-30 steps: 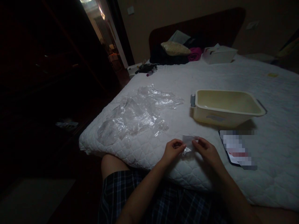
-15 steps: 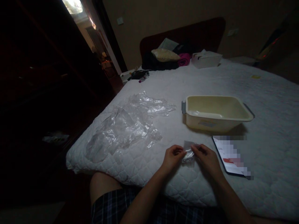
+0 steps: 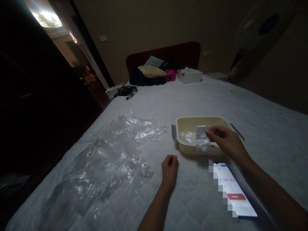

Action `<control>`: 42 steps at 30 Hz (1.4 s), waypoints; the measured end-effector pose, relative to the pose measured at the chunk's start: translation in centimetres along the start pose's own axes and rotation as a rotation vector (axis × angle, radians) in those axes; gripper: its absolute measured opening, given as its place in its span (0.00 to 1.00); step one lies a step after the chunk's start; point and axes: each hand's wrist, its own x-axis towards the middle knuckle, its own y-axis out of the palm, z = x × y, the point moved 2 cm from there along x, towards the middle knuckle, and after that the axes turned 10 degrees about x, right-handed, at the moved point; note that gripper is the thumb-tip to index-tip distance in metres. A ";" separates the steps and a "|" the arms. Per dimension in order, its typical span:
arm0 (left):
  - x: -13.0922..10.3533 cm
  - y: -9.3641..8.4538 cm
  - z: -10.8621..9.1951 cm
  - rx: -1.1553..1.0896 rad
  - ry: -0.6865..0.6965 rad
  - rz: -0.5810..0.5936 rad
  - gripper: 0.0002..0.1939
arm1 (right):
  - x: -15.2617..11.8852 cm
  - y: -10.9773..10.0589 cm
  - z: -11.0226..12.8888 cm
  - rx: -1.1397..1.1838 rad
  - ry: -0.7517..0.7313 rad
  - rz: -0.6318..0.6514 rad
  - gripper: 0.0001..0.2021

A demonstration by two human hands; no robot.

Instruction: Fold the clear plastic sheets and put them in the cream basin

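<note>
My right hand (image 3: 227,141) pinches a small folded clear plastic bag (image 3: 201,137) between thumb and fingers, in front of the near side of a cream plastic basin (image 3: 189,149). Inside the basin, at its left, lies another shiny piece of clear plastic (image 3: 186,137). My left hand (image 3: 169,170) is near the basin's front left corner, over the quilted bed, its fingers curled closed with nothing seen in them. To the left of that hand a heap of crumpled clear plastic bags (image 3: 113,157) spreads across the bed.
A lit phone (image 3: 234,189) showing a timer lies on the white bed (image 3: 192,199), below my right forearm. By the headboard (image 3: 187,51) are dark clothes, a pillow (image 3: 152,71), a pink roll (image 3: 170,75) and a white box (image 3: 190,76). A fan (image 3: 268,25) stands at the far right.
My right hand has carried the folded bag forward to the basin. My left hand has let go of it and moved aside to the left. The view has tilted up.
</note>
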 end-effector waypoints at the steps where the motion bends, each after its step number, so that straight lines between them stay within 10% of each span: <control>1: 0.0 -0.1 0.2 0.007 0.002 0.010 0.16 | 1.5 0.1 0.2 0.025 0.017 0.015 0.14; 9: 0.1 0.3 0.9 0.228 0.018 0.075 0.12 | 8.4 4.4 -4.3 0.028 0.398 0.196 0.10; 17: 0.2 0.3 1.4 0.316 0.008 0.113 0.12 | 8.6 6.2 -9.3 -0.234 0.407 0.331 0.18; 25: 0.1 0.4 1.0 0.406 0.044 0.143 0.11 | 7.8 6.8 -9.5 -0.144 0.624 0.297 0.14; 37: 0.1 0.4 0.7 0.483 0.107 0.197 0.09 | 6.0 8.2 -6.4 -1.182 -0.126 0.623 0.11; 42: 0.2 0.4 0.8 0.493 0.117 0.199 0.09 | 6.6 8.8 -5.7 -1.040 -0.153 0.772 0.06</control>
